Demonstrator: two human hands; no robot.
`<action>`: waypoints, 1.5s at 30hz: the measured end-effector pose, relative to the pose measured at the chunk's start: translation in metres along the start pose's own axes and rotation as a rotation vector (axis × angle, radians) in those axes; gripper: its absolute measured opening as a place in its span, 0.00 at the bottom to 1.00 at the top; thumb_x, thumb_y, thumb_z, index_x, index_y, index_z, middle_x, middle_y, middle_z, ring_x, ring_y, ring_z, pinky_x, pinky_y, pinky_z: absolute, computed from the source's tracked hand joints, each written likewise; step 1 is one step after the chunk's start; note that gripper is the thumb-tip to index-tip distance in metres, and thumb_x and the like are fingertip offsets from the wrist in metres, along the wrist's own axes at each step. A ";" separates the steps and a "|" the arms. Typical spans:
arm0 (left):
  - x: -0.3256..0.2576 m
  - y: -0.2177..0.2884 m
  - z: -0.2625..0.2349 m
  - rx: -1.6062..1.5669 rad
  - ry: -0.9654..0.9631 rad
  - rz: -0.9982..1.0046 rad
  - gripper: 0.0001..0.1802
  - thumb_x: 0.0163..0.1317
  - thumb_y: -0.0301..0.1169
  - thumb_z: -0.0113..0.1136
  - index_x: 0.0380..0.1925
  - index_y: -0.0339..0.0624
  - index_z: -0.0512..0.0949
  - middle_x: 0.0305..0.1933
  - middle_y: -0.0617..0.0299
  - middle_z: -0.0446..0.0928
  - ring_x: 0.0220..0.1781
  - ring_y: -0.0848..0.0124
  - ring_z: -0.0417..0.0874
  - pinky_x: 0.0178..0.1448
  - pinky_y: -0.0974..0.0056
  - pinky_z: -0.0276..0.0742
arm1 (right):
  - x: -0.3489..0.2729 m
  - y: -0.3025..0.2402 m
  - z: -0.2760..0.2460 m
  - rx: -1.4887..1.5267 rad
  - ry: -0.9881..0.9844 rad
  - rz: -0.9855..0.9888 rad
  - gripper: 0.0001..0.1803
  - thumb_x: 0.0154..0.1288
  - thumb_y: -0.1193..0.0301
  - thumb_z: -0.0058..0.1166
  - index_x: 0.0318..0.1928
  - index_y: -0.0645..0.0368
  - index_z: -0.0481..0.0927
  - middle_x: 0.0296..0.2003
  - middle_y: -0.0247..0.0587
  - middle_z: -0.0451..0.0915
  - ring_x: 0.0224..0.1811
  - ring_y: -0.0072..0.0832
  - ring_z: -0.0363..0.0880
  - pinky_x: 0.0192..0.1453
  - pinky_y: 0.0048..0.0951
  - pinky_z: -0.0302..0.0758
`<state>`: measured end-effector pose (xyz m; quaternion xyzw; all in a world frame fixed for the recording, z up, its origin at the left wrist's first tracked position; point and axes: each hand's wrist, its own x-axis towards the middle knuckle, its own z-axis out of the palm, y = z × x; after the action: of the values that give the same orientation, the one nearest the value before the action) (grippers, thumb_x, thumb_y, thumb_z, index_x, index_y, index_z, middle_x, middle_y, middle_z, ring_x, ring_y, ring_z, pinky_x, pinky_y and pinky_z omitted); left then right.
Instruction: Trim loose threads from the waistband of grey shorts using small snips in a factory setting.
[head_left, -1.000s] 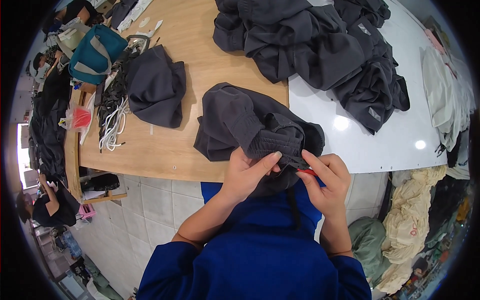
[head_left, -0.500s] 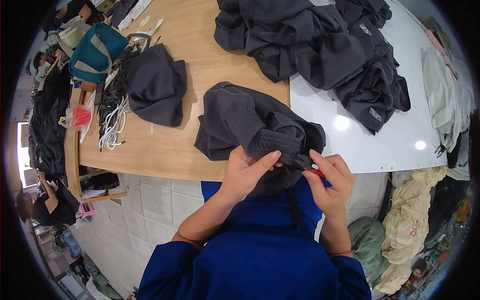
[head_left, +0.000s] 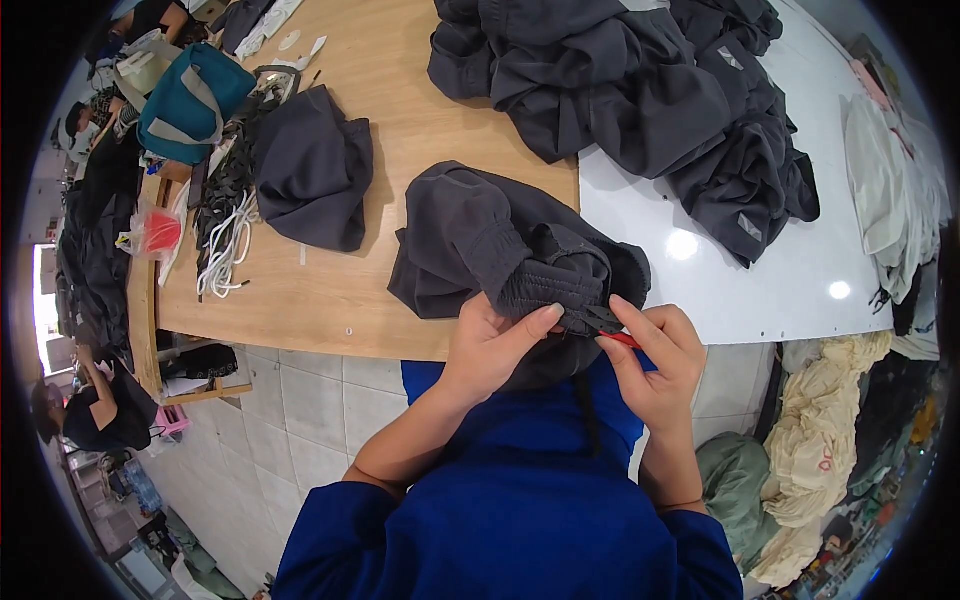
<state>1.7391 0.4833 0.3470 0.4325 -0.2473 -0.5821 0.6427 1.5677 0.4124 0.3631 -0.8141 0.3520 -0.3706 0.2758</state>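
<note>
A dark grey garment with a gathered, stitched elastic waistband lies bunched at the table's front edge, its lower part hanging toward me. My left hand grips the waistband, thumb on top and fingers folded beneath. At the waistband's right end, my right hand pinches a small red tool between thumb and fingers. Its dark front part lies against the fabric; the exact kind cannot be made out. A black cord dangles below the garment in front of my blue shirt.
Another folded dark grey garment lies to the left, beside black and white cords and a teal bag. A heap of dark grey garments covers the back right. Cream fabric bundles stand right of the table. A person sits far left.
My right hand has shifted slightly left and up with the red tool, closer to my left thumb. The left hand keeps its grip on the waistband.
</note>
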 end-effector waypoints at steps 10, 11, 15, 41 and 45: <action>0.000 -0.003 -0.001 0.004 -0.011 0.035 0.12 0.61 0.22 0.55 0.45 0.31 0.73 0.44 0.58 0.77 0.45 0.74 0.76 0.54 0.69 0.72 | 0.002 -0.002 -0.002 -0.081 0.001 -0.066 0.21 0.38 0.73 0.67 0.41 0.54 0.84 0.21 0.32 0.70 0.20 0.26 0.66 0.25 0.24 0.61; 0.000 -0.002 0.000 0.007 -0.014 0.043 0.12 0.61 0.22 0.55 0.45 0.31 0.73 0.44 0.58 0.77 0.46 0.74 0.76 0.54 0.69 0.72 | 0.003 -0.002 -0.001 -0.071 -0.005 -0.079 0.21 0.38 0.73 0.67 0.40 0.53 0.84 0.21 0.32 0.70 0.20 0.26 0.66 0.24 0.24 0.61; -0.001 -0.003 -0.001 0.017 -0.022 0.045 0.13 0.61 0.22 0.55 0.46 0.31 0.73 0.45 0.58 0.77 0.46 0.74 0.76 0.54 0.69 0.71 | 0.002 -0.003 0.001 -0.075 -0.007 -0.078 0.22 0.38 0.73 0.67 0.41 0.54 0.84 0.21 0.32 0.70 0.21 0.26 0.66 0.25 0.24 0.62; 0.002 -0.002 0.000 -0.029 0.027 0.037 0.12 0.61 0.22 0.55 0.45 0.31 0.74 0.45 0.58 0.78 0.46 0.74 0.77 0.55 0.70 0.71 | 0.002 0.002 0.000 0.076 -0.059 0.029 0.19 0.41 0.75 0.65 0.40 0.56 0.84 0.22 0.33 0.74 0.23 0.26 0.70 0.29 0.24 0.65; 0.002 -0.002 0.000 -0.032 0.021 0.045 0.12 0.61 0.22 0.55 0.45 0.31 0.74 0.45 0.58 0.78 0.46 0.74 0.77 0.54 0.70 0.72 | 0.004 -0.001 -0.001 0.070 -0.070 0.016 0.19 0.42 0.74 0.65 0.40 0.56 0.84 0.21 0.33 0.74 0.23 0.26 0.69 0.28 0.24 0.64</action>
<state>1.7387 0.4814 0.3452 0.4225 -0.2408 -0.5667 0.6651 1.5697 0.4096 0.3661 -0.8134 0.3355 -0.3518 0.3192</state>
